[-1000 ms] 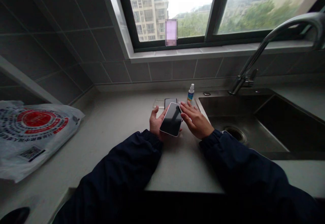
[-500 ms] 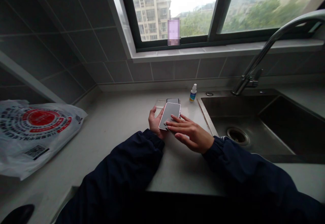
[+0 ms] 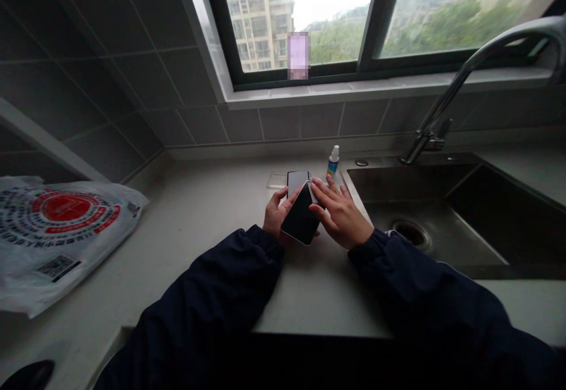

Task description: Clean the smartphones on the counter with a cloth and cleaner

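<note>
My left hand (image 3: 274, 214) is wrapped round a smartphone (image 3: 300, 218) with a dark screen and a thin light rim, held tilted above the counter. At the phone's upper right edge, my right hand (image 3: 344, 218) presses a small pale cloth (image 3: 314, 193) under its fingers; most of the cloth is hidden. Just behind the held phone lies a second phone (image 3: 296, 178), partly covered by my left hand. Beside it, to the left, is a clear flat case (image 3: 276, 181). A small spray bottle (image 3: 333, 159) with a white top stands beyond my right fingertips.
A steel sink (image 3: 420, 207) with a curved tap (image 3: 446, 101) is on the right. On the left of the counter (image 3: 198, 213) lies a white plastic bag (image 3: 66, 231) with red print. A window (image 3: 300, 1) is behind, and a dark object (image 3: 29, 375) sits at bottom left.
My right hand has slid the cloth from the phone's lower screen up to its top right edge. The phone has turned and tilted, its screen now looking black.
</note>
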Demonstrator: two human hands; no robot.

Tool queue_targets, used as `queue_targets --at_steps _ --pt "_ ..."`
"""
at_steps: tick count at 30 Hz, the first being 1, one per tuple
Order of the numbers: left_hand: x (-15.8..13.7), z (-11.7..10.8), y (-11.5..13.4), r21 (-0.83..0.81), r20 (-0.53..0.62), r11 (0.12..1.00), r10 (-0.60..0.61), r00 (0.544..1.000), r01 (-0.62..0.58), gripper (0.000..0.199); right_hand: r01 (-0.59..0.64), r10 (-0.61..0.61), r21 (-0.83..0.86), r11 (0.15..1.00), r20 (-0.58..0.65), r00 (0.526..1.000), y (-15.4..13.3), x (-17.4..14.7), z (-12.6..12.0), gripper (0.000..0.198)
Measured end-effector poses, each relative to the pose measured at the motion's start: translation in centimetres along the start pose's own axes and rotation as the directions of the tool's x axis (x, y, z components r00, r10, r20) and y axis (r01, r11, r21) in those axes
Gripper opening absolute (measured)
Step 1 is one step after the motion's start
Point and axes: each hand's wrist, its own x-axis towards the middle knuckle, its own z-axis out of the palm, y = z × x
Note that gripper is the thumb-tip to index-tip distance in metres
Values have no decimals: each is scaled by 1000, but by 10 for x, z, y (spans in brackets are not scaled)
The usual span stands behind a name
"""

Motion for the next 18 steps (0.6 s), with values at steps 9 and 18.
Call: queue_targets --at_steps 9,18 --pt "4 2 -4 -50 -62 991 117 991 -120 66 239 -250 93 967 150 956 -21 -7 -7 66" --pt "8 -6 -6 -36 -43 991 128 991 -130 78 316 -338 137 939 191 921 -33 -10 -14 59"
